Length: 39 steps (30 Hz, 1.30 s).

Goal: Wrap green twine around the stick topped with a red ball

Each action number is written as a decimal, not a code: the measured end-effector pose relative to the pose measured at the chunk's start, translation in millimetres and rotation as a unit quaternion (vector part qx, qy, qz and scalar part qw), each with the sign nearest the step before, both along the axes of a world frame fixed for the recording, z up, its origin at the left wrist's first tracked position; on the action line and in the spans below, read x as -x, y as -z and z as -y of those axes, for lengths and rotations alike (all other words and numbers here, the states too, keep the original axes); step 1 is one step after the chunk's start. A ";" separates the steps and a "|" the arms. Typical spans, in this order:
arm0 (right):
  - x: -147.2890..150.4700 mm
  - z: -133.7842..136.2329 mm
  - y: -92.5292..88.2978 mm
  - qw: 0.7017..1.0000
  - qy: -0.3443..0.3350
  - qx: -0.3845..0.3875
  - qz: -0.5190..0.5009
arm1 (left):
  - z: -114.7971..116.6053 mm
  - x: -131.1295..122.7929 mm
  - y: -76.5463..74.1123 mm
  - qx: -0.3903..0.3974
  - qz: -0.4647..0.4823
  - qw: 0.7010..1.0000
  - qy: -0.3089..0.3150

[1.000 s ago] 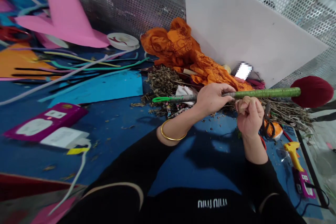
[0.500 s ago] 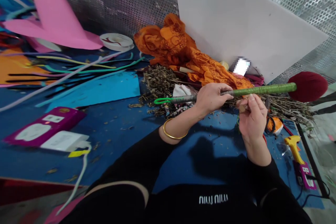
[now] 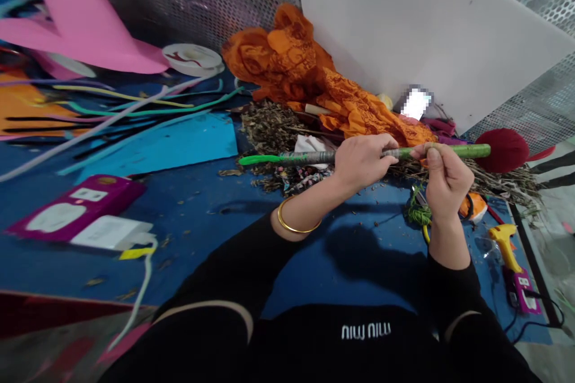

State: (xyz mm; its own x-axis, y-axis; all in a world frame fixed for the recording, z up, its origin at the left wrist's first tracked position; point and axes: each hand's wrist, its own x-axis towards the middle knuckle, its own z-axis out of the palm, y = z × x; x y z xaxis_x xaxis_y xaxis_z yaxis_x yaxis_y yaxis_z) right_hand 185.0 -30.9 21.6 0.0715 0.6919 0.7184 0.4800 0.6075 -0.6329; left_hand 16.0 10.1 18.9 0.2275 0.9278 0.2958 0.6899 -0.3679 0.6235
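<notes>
A long wrapped stick point(image 3: 469, 151) lies across in front of me, green toward the right and grey toward the left. Its right end carries a dark red rounded head point(image 3: 503, 150), and a bright green loop point(image 3: 260, 160) sticks out at the left end. My left hand point(image 3: 365, 158) is closed around the grey stretch near the middle. Just right of it, my right hand point(image 3: 447, 176) pinches with thumb and forefinger against the green stretch; whatever is between the fingertips is hidden. Below that hand lies a tangle of green strands point(image 3: 417, 213).
Orange cloth point(image 3: 305, 72) and dried plant stems point(image 3: 265, 131) lie behind the stick, beside a lit phone point(image 3: 415, 103). To the left are pipe cleaners point(image 3: 130, 102), blue sheet point(image 3: 179, 146) and a purple power strip point(image 3: 81, 206). A yellow glue gun point(image 3: 507, 245) rests at right.
My right hand has moved up from below the stick onto its green part. The stick has shifted left with my left hand still gripping it, and the green tangle has come into view.
</notes>
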 end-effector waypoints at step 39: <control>-8.8 -22.9 -3.5 0.996 -0.069 0.049 0.006 | 0.2 2.7 12.1 -0.233 -0.144 0.959 0.072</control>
State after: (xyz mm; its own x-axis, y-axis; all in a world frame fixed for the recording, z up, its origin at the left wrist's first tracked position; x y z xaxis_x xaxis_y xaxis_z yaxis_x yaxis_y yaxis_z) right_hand 193.8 -8.1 25.0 -0.0366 0.7609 0.6478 0.4042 0.6041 -0.6868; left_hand 13.3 9.9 6.7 0.4772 0.6636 0.5762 0.7304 -0.6640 0.1598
